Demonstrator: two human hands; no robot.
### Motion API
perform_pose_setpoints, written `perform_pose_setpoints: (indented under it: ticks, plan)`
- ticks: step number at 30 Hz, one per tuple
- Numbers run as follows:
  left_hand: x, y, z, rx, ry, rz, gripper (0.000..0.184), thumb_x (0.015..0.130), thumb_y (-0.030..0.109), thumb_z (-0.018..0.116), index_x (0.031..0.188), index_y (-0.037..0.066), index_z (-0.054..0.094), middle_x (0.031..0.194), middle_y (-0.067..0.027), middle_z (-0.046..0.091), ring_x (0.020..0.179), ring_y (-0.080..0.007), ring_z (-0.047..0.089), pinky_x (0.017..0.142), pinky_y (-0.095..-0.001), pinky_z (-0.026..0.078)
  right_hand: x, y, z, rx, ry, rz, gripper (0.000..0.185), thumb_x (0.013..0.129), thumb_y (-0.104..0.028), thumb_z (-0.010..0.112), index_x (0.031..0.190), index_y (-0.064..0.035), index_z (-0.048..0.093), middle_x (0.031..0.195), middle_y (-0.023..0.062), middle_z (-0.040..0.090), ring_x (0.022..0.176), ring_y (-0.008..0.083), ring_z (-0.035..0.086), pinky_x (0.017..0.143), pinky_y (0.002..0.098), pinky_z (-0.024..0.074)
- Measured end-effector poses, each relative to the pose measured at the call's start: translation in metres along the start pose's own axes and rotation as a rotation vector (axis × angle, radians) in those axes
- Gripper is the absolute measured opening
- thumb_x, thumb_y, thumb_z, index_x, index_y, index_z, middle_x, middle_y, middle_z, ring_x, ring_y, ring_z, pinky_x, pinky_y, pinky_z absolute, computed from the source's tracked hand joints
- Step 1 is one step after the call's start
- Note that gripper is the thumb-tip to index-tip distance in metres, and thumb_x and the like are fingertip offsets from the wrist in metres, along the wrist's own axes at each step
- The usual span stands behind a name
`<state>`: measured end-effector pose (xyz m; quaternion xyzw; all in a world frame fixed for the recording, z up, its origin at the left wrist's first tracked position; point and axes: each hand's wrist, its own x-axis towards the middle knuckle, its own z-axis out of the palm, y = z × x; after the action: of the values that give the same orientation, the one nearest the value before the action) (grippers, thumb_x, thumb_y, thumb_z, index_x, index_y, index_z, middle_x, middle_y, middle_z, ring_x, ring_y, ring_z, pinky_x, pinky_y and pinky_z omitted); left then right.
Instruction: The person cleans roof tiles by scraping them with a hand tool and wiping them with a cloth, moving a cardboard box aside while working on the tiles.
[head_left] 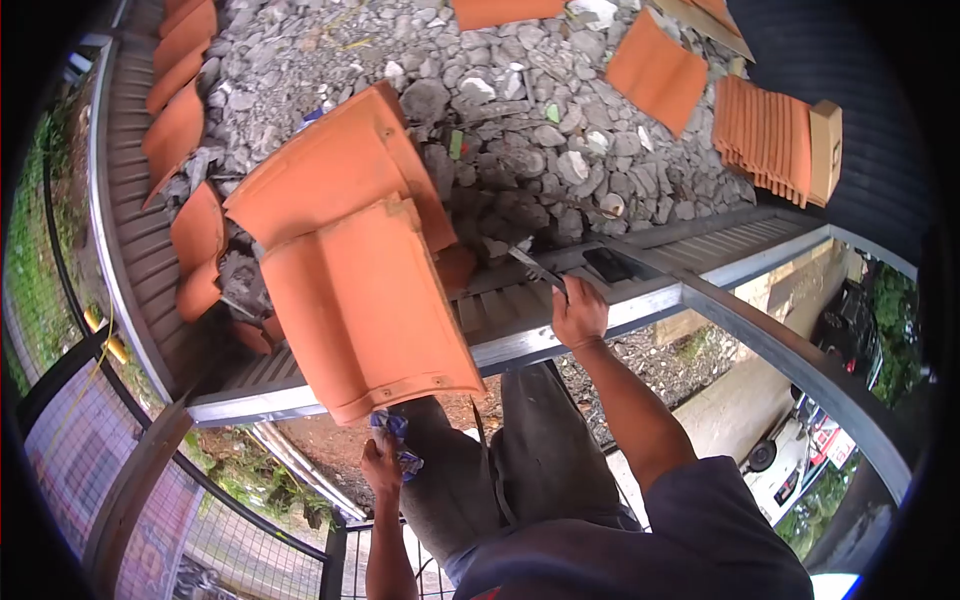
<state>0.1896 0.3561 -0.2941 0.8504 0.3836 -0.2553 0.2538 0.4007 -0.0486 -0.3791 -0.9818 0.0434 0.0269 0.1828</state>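
My left hand point(381, 466) is closed around a crumpled blue and white wad point(408, 462), cloth or wrapper, just below the near edge of an orange roof tile point(370, 310). That tile leans over the metal beam and overlaps a second orange tile point(345, 175) behind it. At the beam, my right hand point(581, 312) grips a tool with a narrow metal blade point(537, 266) that points away to the upper left. Its handle is mostly hidden in my fingers, so its exact kind is unclear. A dark flat object point(608, 265), like a phone, lies just beyond that hand.
Grey rubble point(520, 130) fills the space beyond the metal beam point(640, 308). Stacked tiles point(765, 140) stand at right, with a loose tile point(657, 72) nearby. More tiles point(180, 135) line the left side. Ground and a white vehicle point(775, 455) show far below.
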Motion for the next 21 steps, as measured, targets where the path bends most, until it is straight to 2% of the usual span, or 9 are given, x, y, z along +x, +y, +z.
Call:
perform_pose_setpoints:
  ticks: [2, 4, 5, 6, 8, 10, 12, 19, 21]
  plan:
    - [-0.003, 0.002, 0.008, 0.121, -0.153, -0.007, 0.050, 0.101, 0.046, 0.062, 0.102, -0.003, 0.070, 0.077, -0.0245, 0.069, 0.071, -0.0426, 0.066, 0.067, -0.0542, 0.049, 0.000, -0.001, -0.002, 0.015, 0.009, 0.021, 0.022, 0.091, -0.024, 0.067, 0.107, -0.0093, 0.063, 0.096, 0.0133, 0.068, 0.088, 0.0382, 0.067, 0.074, 0.0512, 0.0544]
    - [-0.014, 0.010, 0.014, -0.040, -0.186, 0.192, 0.038, 0.094, 0.035, 0.072, 0.090, -0.001, 0.067, 0.081, -0.0269, 0.068, 0.074, -0.0453, 0.069, 0.065, -0.0519, 0.051, 0.002, 0.000, -0.007, 0.019, 0.037, 0.015, 0.020, 0.091, -0.024, 0.067, 0.104, -0.0096, 0.062, 0.096, 0.0129, 0.068, 0.087, 0.0376, 0.067, 0.074, 0.0510, 0.0546]
    - [-0.016, 0.019, 0.013, -0.011, -0.293, 0.161, 0.027, 0.090, 0.024, 0.075, 0.098, -0.001, 0.070, 0.087, -0.0258, 0.069, 0.083, -0.0452, 0.069, 0.073, -0.0511, 0.054, 0.002, 0.002, -0.007, 0.018, 0.020, 0.018, 0.020, 0.091, -0.024, 0.067, 0.103, -0.0096, 0.062, 0.096, 0.0127, 0.068, 0.087, 0.0375, 0.067, 0.074, 0.0510, 0.0546]
    - [-0.020, 0.026, 0.016, 0.002, -0.284, 0.161, 0.027, 0.090, 0.024, 0.075, 0.098, -0.001, 0.070, 0.087, -0.0258, 0.069, 0.083, -0.0452, 0.069, 0.073, -0.0511, 0.054, 0.003, -0.002, -0.005, 0.028, 0.002, 0.013, 0.020, 0.091, -0.024, 0.067, 0.102, -0.0097, 0.062, 0.095, 0.0125, 0.067, 0.087, 0.0373, 0.067, 0.073, 0.0510, 0.0545]
    - [-0.030, 0.040, 0.019, 0.030, -0.283, 0.490, 0.032, 0.087, 0.019, 0.074, 0.113, 0.001, 0.070, 0.099, -0.0236, 0.069, 0.096, -0.0444, 0.068, 0.085, -0.0506, 0.055, 0.003, -0.006, -0.009, 0.017, -0.008, 0.040, 0.020, 0.091, -0.025, 0.067, 0.103, -0.0102, 0.063, 0.094, 0.0124, 0.066, 0.086, 0.0377, 0.066, 0.074, 0.0510, 0.0539]
    - [-0.042, 0.063, 0.015, 0.023, -0.353, 0.505, 0.046, 0.084, 0.013, 0.073, 0.128, 0.003, 0.066, 0.115, -0.0221, 0.068, 0.107, -0.0438, 0.065, 0.096, -0.0506, 0.054, 0.002, -0.005, -0.005, 0.023, 0.004, 0.028, 0.021, 0.091, -0.026, 0.067, 0.105, -0.0103, 0.063, 0.095, 0.0125, 0.067, 0.087, 0.0381, 0.066, 0.074, 0.0509, 0.0537]
    - [-0.049, 0.072, 0.020, -0.077, -0.372, 0.563, 0.050, 0.084, 0.011, 0.075, 0.131, 0.003, 0.064, 0.119, -0.0215, 0.068, 0.109, -0.0440, 0.065, 0.096, -0.0505, 0.054, 0.002, -0.005, -0.006, 0.007, -0.027, 0.037, 0.023, 0.091, -0.026, 0.068, 0.107, -0.0102, 0.063, 0.096, 0.0124, 0.067, 0.088, 0.0384, 0.066, 0.075, 0.0508, 0.0538]
    - [-0.070, 0.070, 0.016, -0.104, -0.367, 0.453, 0.050, 0.084, 0.012, 0.080, 0.130, 0.005, 0.065, 0.121, -0.0194, 0.069, 0.114, -0.0408, 0.066, 0.098, -0.0474, 0.055, 0.001, 0.003, 0.005, 0.044, -0.093, 0.050, 0.026, 0.091, -0.027, 0.067, 0.110, -0.0096, 0.062, 0.100, 0.0153, 0.067, 0.092, 0.0396, 0.067, 0.075, 0.0533, 0.0547]
    - [-0.077, 0.080, -0.003, -0.064, -0.247, 0.464, 0.040, 0.087, 0.016, 0.079, 0.123, 0.004, 0.067, 0.117, -0.0208, 0.071, 0.114, -0.0418, 0.067, 0.094, -0.0490, 0.055, -0.001, 0.000, 0.004, 0.034, -0.018, 0.026, 0.021, 0.091, -0.025, 0.067, 0.105, -0.0096, 0.062, 0.095, 0.0138, 0.067, 0.088, 0.0389, 0.068, 0.074, 0.0518, 0.0551]
